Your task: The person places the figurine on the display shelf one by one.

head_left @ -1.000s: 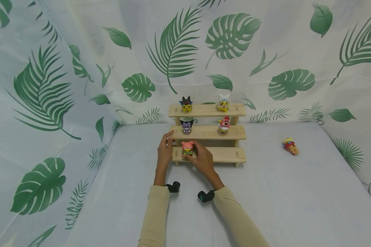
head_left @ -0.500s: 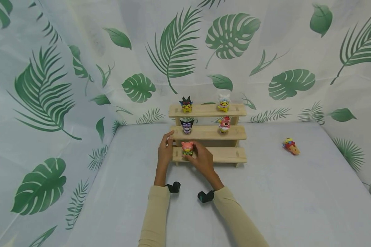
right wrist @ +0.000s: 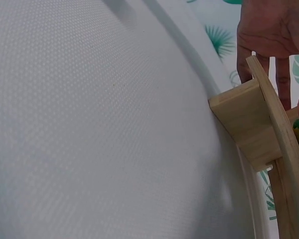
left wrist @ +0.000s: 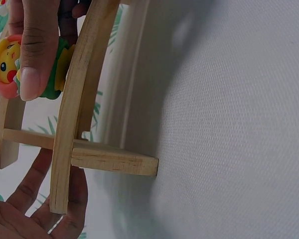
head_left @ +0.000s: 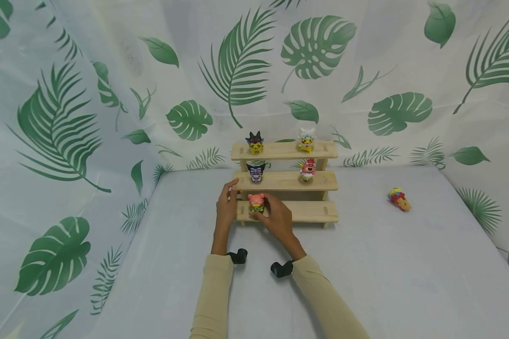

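A small figurine (head_left: 256, 201) with a pink hood, yellow face and green body stands upright on the left of the lowest step of a three-step wooden display shelf (head_left: 309, 212). My right hand (head_left: 278, 220) pinches it, thumb across its front and fingers behind. In the left wrist view, the thumb (left wrist: 35, 55) covers part of the figurine's side. My left hand (head_left: 226, 207) is at the shelf's left end, beside the lower two steps. Its fingers reach out fairly straight past the wooden end in the right wrist view.
Two yellow-faced figurines, one black-eared (head_left: 255, 143) and one white-hooded (head_left: 307, 141), stand on the top step. A purple-and-black figurine (head_left: 256, 173) and a pink-and-red one (head_left: 308, 171) occupy the middle step. Another figurine (head_left: 399, 199) lies on the white tablecloth (head_left: 386, 273) at right.
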Action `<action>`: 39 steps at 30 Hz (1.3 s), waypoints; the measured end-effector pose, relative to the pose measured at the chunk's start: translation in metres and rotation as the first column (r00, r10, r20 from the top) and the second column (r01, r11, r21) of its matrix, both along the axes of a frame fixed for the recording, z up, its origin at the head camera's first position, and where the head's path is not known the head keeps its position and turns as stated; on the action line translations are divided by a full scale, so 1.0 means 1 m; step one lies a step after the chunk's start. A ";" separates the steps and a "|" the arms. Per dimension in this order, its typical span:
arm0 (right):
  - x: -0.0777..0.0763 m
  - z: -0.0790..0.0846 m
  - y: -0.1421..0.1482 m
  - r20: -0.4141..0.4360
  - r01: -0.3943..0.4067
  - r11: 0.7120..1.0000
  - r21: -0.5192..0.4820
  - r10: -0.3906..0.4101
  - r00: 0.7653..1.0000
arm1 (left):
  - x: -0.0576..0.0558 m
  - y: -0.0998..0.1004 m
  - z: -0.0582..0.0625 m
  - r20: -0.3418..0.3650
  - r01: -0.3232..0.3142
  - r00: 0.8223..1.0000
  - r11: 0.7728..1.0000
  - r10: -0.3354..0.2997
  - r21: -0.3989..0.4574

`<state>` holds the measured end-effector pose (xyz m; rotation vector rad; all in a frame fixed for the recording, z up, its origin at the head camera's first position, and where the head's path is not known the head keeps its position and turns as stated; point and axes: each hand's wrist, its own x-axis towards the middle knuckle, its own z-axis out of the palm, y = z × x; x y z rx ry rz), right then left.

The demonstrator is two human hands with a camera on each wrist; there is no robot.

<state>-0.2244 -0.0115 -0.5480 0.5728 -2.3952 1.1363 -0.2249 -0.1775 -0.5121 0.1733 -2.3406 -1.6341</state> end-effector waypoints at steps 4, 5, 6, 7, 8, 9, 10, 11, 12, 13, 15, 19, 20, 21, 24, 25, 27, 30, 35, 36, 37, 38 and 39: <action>0.001 0.001 0.000 -0.008 0.010 1.000 0.014 -0.010 1.000 | 0.000 0.000 0.001 -0.013 0.005 1.000 1.000 -0.005 0.000; 0.001 0.001 0.000 -0.012 0.010 1.000 0.014 -0.010 1.000 | 0.000 0.000 0.001 -0.017 0.006 1.000 1.000 -0.006 -0.001; 0.002 0.002 0.000 -0.015 0.010 1.000 0.015 -0.010 1.000 | 0.001 0.001 0.002 -0.019 0.008 1.000 1.000 -0.008 0.003; 0.002 0.002 0.001 -0.016 0.008 1.000 0.016 -0.008 1.000 | 0.001 0.001 0.002 -0.021 0.009 1.000 1.000 -0.009 0.003; 0.002 0.002 0.001 -0.018 0.006 1.000 0.015 -0.005 1.000 | 0.001 0.001 0.003 -0.023 0.012 1.000 1.000 -0.012 0.004; 0.002 0.003 0.001 -0.019 0.005 1.000 0.016 -0.005 1.000 | 0.001 0.001 0.003 -0.023 0.010 1.000 1.000 -0.010 0.002; 0.002 0.003 0.001 -0.018 0.004 1.000 0.018 -0.004 1.000 | 0.001 0.001 0.003 -0.024 0.010 1.000 1.000 -0.010 0.000; 0.002 0.002 0.001 -0.018 0.005 1.000 0.022 -0.004 1.000 | 0.000 0.001 0.003 -0.025 0.008 1.000 1.000 -0.008 -0.002; 0.002 0.002 0.001 -0.017 0.004 1.000 0.023 -0.003 1.000 | 0.001 0.001 0.003 -0.025 0.009 1.000 1.000 -0.009 -0.001; 0.002 0.002 0.002 -0.016 0.002 1.000 0.024 -0.002 1.000 | 0.000 0.001 0.003 -0.026 0.009 1.000 1.000 -0.009 0.001; 0.002 0.002 0.002 -0.013 -0.006 1.000 0.025 0.006 1.000 | 0.000 0.001 0.002 -0.026 0.013 1.000 1.000 -0.013 0.009; 0.002 0.002 0.004 0.000 -0.032 0.999 0.032 0.032 0.999 | 0.000 0.001 0.002 -0.021 0.017 1.000 1.000 -0.017 0.025; 0.003 0.002 0.005 0.006 -0.038 0.999 0.036 0.038 0.999 | 0.000 0.001 0.002 -0.019 0.016 1.000 1.000 -0.015 0.027; 0.003 0.003 0.005 0.010 -0.044 0.998 0.040 0.044 0.999 | 0.000 0.001 0.002 -0.017 0.014 1.000 1.000 -0.013 0.025; 0.005 0.005 0.007 0.033 -0.053 0.997 0.057 0.052 0.998 | 0.000 0.001 0.002 -0.012 0.005 1.000 1.000 -0.004 0.020; 0.006 0.006 0.007 0.039 -0.054 0.997 0.060 0.051 0.998 | 0.001 0.001 0.002 -0.012 0.003 1.000 1.000 -0.003 0.019; 0.006 0.007 0.008 0.044 -0.051 0.996 0.071 0.048 0.998 | 0.001 0.001 0.003 -0.014 0.002 1.000 1.000 -0.002 0.017; 0.005 0.007 0.007 0.045 -0.041 0.995 0.095 0.037 0.998 | 0.001 0.001 0.003 -0.023 0.000 1.000 1.000 0.000 0.009; 0.003 0.005 0.007 0.056 -0.029 0.992 0.122 0.022 0.998 | 0.000 0.001 0.003 -0.033 0.000 0.999 1.000 0.000 0.007; 0.002 0.004 0.007 0.057 -0.028 0.992 0.122 0.021 0.998 | 0.000 0.002 0.002 -0.030 0.001 1.000 1.000 -0.001 0.009; 0.002 0.004 0.007 0.057 -0.026 0.992 0.123 0.019 0.998 | 0.000 0.002 0.002 -0.026 0.000 1.000 1.000 0.000 0.012; 0.002 0.003 0.007 0.055 -0.024 0.992 0.123 0.017 0.998 | 0.000 0.002 0.002 -0.021 0.000 1.000 1.000 0.001 0.012; 0.002 0.003 0.007 0.053 -0.022 0.992 0.124 0.015 0.998 | 0.000 0.002 0.001 -0.016 -0.001 1.000 1.000 0.001 0.013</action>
